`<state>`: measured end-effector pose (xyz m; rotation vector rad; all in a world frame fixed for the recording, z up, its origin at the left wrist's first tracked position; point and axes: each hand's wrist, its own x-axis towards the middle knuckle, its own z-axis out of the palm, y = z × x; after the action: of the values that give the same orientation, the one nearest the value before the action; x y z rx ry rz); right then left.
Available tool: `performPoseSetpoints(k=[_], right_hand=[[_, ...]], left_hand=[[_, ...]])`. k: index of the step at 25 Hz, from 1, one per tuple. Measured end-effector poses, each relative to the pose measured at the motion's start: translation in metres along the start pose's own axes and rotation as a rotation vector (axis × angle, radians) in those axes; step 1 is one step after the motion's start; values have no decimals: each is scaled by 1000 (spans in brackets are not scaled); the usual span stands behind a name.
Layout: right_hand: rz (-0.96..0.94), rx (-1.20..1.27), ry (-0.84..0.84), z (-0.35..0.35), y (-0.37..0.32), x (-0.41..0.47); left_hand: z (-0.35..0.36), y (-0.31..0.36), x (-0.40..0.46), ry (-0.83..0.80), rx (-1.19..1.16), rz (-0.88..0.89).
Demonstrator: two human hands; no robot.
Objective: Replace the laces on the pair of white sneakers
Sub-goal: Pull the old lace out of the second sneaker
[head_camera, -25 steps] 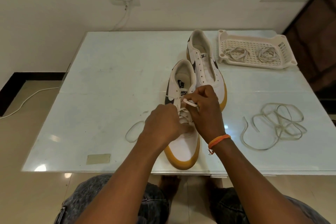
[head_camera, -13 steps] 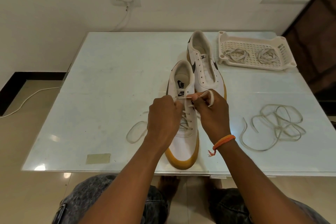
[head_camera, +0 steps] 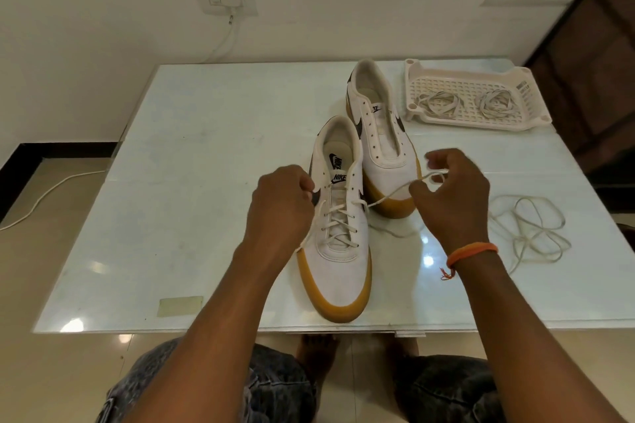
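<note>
The right hand (head_camera: 453, 197), curled at centre right of the frame, pinches one end of the lace (head_camera: 391, 195), drawn taut out of an eyelet on the near sneaker (head_camera: 338, 251). The left hand (head_camera: 280, 206), fingers curled, grips the other lace end at that sneaker's left edge, at frame centre. Just beyond, touching it, stands the unlaced far sneaker (head_camera: 381, 134). A loose lace (head_camera: 529, 233) sprawls on the glass table (head_camera: 206, 148) at right; in the upper right, a white tray (head_camera: 474, 79) holds two coiled laces (head_camera: 439, 101).
</note>
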<state>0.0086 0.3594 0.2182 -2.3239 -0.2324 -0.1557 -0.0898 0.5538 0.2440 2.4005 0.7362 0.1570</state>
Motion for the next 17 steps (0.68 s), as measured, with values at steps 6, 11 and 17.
performPoseSetpoints(k=[6, 11, 17], right_hand=[[-273, 177, 57, 16, -17, -12], [-269, -42, -213, 33, -29, -42], [-48, -134, -334, 40, -17, -58]], left_hand=[[16, 12, -13, -54, 120, 237], [28, 15, -16, -47, 110, 207], [28, 23, -11, -156, -200, -53]])
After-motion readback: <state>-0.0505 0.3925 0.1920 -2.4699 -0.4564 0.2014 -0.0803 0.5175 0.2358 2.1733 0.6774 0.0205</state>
